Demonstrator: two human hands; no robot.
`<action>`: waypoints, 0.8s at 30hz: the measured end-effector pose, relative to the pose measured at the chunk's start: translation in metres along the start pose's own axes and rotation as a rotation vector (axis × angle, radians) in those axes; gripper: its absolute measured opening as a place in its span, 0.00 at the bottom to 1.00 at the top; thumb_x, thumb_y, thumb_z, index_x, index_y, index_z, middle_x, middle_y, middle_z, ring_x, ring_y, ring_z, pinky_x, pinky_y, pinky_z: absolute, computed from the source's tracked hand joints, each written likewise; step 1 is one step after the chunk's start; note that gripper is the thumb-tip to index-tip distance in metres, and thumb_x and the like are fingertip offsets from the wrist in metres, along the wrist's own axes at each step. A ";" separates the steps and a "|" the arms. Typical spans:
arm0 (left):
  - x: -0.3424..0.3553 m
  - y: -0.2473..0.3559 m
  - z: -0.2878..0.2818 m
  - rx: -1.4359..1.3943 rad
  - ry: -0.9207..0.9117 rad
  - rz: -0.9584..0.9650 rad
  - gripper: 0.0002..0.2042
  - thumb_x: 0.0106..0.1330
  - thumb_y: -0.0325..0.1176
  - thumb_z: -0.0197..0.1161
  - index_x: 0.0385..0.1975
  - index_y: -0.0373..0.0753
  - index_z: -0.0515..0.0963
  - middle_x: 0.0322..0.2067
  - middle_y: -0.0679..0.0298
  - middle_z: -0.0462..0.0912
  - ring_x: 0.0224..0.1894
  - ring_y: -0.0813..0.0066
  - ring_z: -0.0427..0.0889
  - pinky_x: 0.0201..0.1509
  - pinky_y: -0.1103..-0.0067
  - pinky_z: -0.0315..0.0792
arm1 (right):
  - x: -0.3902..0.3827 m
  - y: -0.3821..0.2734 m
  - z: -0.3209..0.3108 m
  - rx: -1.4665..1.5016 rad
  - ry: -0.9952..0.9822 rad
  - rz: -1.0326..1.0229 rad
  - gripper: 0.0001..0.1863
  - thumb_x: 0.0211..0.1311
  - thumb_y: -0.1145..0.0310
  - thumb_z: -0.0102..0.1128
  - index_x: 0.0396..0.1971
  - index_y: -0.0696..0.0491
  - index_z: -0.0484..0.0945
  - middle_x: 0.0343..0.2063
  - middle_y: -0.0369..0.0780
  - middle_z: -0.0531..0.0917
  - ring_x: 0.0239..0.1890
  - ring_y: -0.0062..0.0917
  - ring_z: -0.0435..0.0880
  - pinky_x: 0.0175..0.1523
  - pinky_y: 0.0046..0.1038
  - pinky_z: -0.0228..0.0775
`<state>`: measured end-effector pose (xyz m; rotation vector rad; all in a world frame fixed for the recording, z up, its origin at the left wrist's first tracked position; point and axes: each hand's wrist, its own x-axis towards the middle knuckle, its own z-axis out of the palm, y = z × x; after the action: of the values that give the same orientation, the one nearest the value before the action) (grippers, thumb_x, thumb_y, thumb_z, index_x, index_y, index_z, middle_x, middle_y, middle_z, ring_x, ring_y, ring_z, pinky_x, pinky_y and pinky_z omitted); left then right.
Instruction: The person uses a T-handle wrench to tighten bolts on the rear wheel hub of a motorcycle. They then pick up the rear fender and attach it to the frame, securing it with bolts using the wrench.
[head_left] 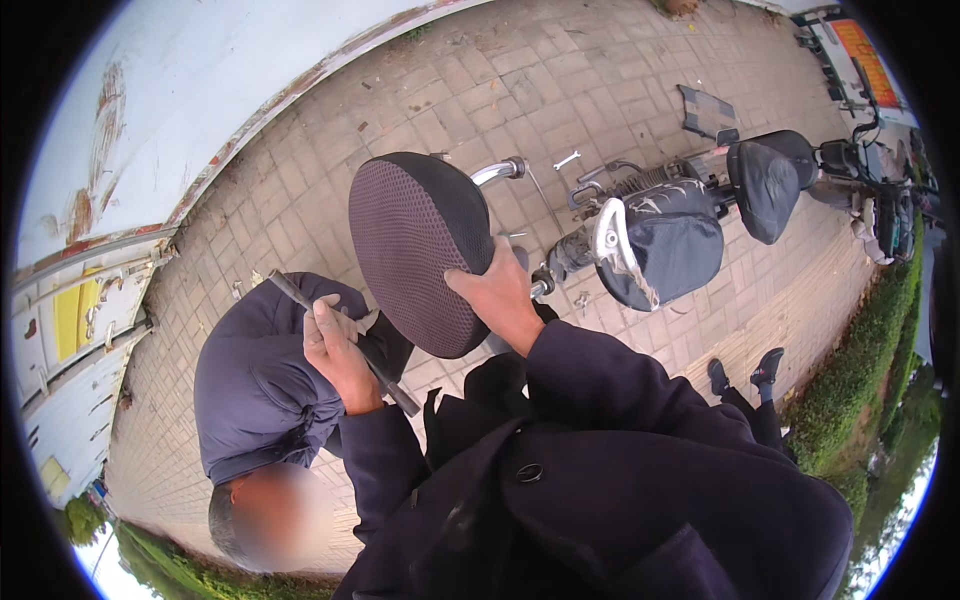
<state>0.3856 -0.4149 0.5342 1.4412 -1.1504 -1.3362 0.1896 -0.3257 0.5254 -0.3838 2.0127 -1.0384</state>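
My right hand [497, 295] grips the lower right edge of an oval padded seat [410, 235], covered in mauve and black mesh, beside a bent chrome tube [495, 171]. My left hand [337, 355] is closed on a long dark bar [397, 393], which lies diagonally left of the seat. A crouching co-worker [260, 380] in a padded navy jacket is close by on the left, with a hand partly visible behind my left fingers. To the right of the seat are a scooter's worn black saddle [662, 255] with a white metal rail [610, 235] and a small wrench [565, 160].
The scooter's front seat [760, 185] and handlebars [840, 155] extend right across the paving [560, 80]. A dark panel [705, 110] lies beyond. A white container wall [140, 90] borders the upper left. Another person's feet [765, 365] are near the hedge [840, 390].
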 end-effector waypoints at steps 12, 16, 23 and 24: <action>0.187 0.015 0.106 0.163 -0.249 -0.086 0.14 0.77 0.41 0.56 0.34 0.36 0.78 0.19 0.79 0.62 0.22 0.92 0.56 0.24 0.83 0.48 | 0.177 -0.086 -0.069 0.324 0.294 0.086 0.35 0.47 0.59 0.71 0.50 0.69 0.73 0.42 0.53 0.84 0.46 0.41 0.85 0.54 0.36 0.74; 0.286 0.000 0.175 0.424 -0.493 -0.028 0.16 0.77 0.42 0.56 0.33 0.33 0.78 0.19 0.77 0.62 0.23 0.87 0.59 0.25 0.79 0.52 | 0.246 -0.107 -0.088 0.402 0.481 0.069 0.34 0.46 0.59 0.70 0.49 0.68 0.74 0.42 0.52 0.85 0.44 0.39 0.86 0.52 0.35 0.75; 0.429 0.008 0.295 0.793 -1.015 0.068 0.16 0.76 0.40 0.55 0.35 0.30 0.78 0.20 0.65 0.67 0.25 0.77 0.63 0.29 0.73 0.60 | 0.337 -0.140 -0.095 0.291 0.859 0.279 0.37 0.45 0.57 0.69 0.52 0.68 0.71 0.42 0.55 0.84 0.45 0.46 0.85 0.53 0.37 0.74; 0.440 0.014 0.306 0.795 -1.040 0.102 0.16 0.76 0.40 0.55 0.34 0.30 0.77 0.20 0.65 0.67 0.25 0.77 0.63 0.30 0.73 0.61 | 0.345 -0.143 -0.096 0.338 0.873 0.299 0.38 0.45 0.58 0.69 0.53 0.69 0.71 0.42 0.56 0.84 0.46 0.46 0.85 0.53 0.37 0.74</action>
<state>0.0840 -0.8446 0.4220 1.0927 -2.6122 -1.6877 -0.1118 -0.5627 0.4861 0.6453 2.4427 -1.4644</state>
